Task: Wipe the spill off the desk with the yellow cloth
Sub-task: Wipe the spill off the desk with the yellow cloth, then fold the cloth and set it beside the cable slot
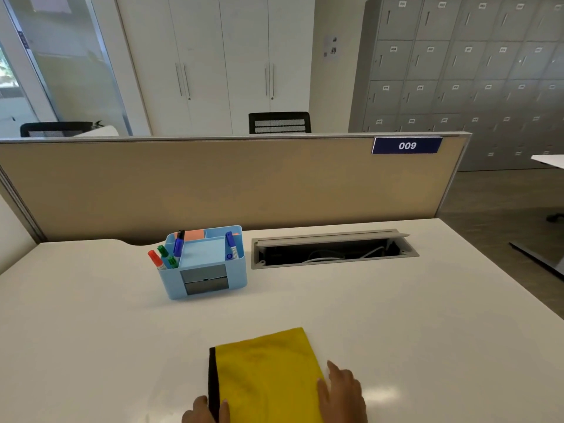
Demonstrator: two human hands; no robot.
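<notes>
A folded yellow cloth (268,377) with a black edge strip on its left side lies flat on the white desk (396,315), close to the near edge. My left hand (203,412) touches the cloth's near-left corner, with fingers on either side of the black strip; only its fingertips show at the bottom of the view. My right hand (343,395) rests at the cloth's right edge, fingers together and lying flat. I cannot make out any spill on the desk surface.
A light-blue desk organizer (204,270) with several markers stands behind the cloth, to the left. An open cable tray (332,250) is set in the desk at the back right. A beige partition (213,184) labelled 009 closes the far side.
</notes>
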